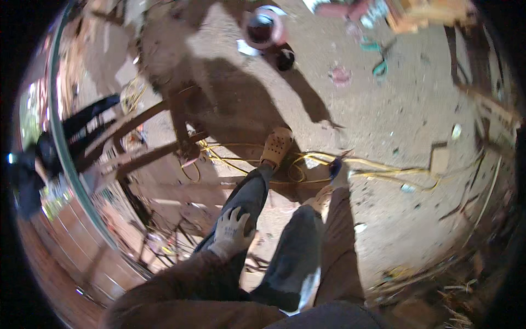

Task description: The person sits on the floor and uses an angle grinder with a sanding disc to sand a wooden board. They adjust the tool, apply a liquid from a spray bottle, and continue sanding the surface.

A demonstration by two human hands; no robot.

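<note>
My left hand (233,230), in a pale grey work glove, rests on my left leg near the knee. Its fingers are spread and nothing shows in them. Further right, my right hand (340,174) hangs past the end of a brown sleeve, above a yellow cord (378,174) on the ground. It is small and blurred, with a dark blue patch on its left side; whether it holds anything is unclear. I wear grey trousers and tan clogs; the left clog (278,145) stands beside the cord, while the right clog (320,200) is partly covered by my leg.
A wooden frame (153,156) stands to the left, behind a green pole (66,148). A person in dark clothes (33,175) appears at the left rim. A pinkish bucket (279,34), a teal strap (379,68) and stacked wood (427,15) lie ahead. Sticks (433,274) litter the right.
</note>
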